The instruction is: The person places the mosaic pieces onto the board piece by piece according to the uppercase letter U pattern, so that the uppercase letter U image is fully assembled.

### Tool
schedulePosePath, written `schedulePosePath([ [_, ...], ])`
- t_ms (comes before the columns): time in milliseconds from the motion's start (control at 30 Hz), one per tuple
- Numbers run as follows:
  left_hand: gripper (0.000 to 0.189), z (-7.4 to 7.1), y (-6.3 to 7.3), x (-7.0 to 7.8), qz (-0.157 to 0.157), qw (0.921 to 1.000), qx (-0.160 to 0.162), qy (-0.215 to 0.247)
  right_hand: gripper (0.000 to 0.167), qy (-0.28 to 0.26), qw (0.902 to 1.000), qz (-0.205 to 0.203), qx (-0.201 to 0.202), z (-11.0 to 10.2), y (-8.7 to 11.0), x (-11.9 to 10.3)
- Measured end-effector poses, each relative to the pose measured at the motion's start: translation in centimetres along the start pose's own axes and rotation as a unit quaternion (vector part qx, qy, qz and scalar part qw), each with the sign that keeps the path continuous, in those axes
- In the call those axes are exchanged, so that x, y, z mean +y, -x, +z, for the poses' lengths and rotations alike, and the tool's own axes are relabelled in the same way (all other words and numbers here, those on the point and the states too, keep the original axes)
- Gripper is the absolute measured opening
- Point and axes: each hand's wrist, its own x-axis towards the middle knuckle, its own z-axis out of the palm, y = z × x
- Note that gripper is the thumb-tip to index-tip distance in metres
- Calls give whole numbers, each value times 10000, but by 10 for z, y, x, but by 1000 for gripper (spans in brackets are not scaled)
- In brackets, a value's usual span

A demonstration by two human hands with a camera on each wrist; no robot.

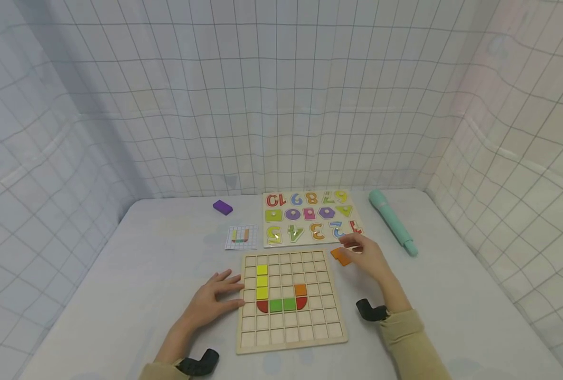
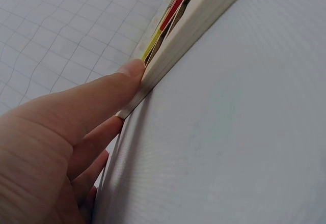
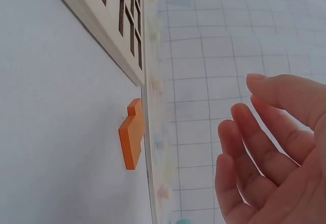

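A wooden grid board lies on the table between the hands. In its cells sit yellow squares, green squares, red rounded pieces and one orange square, forming a U-like line. My left hand rests at the board's left edge, thumb tip touching the rim in the left wrist view. Past the board's far right corner, loose orange tiles lie on the table, overlapping each other. My right hand hovers just over them, fingers loosely bent and apart from the tiles in the right wrist view.
Behind the grid board lies a number and shape puzzle board. A pattern card showing a coloured U is left of it, with a purple block farther back. A teal wand-like stick lies at the right. Gridded cloth walls surround the table.
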Motion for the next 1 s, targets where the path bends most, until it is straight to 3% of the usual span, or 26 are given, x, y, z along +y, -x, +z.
schedulePosePath([
  [200,47,0,1,-1,72,10000,7,17,30,58,9988,114,480,-4,-2,5],
  [467,46,0,1,-2,76,10000,56,0,32,-42,9965,436,707,-4,-2,12],
  [833,44,0,1,-1,144,9999,37,57,37,42,9942,991,412,4,-3,23],
  [1000,44,0,1,-2,196,9998,69,35,37,16,9944,1007,326,5,-2,29],
])
